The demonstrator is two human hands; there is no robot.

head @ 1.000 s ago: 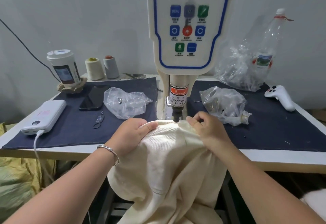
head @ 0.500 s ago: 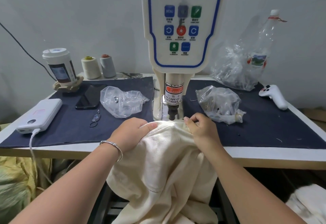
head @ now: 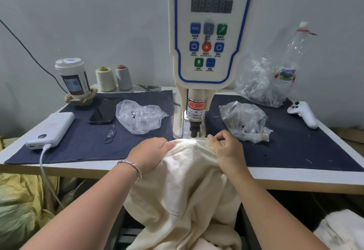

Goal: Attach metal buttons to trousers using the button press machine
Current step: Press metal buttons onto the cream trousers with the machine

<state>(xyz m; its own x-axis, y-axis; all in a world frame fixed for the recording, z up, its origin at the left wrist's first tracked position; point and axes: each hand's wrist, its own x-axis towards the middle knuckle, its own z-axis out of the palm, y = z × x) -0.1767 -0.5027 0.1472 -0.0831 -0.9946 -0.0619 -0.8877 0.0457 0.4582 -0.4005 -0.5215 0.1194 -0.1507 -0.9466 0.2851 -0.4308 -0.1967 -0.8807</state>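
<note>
Cream trousers hang off the table's front edge, with their top edge lit under the dark punch of the white button press machine. My left hand grips the fabric just left of the punch, thumb on top. My right hand pinches the fabric edge just right of the punch. No button shows under the punch. A clear bag with a few metal buttons lies left of the machine. A second clear bag of parts lies to its right.
On the dark blue mat lie a phone, a white power bank with its cable, and a key ring. A cup and two thread cones stand at the back left. A white controller and a plastic bottle sit right.
My head has tilted up, so more of the machine's panel shows. Both hands stay on the fabric at the punch; the right fingers have shifted slightly.
</note>
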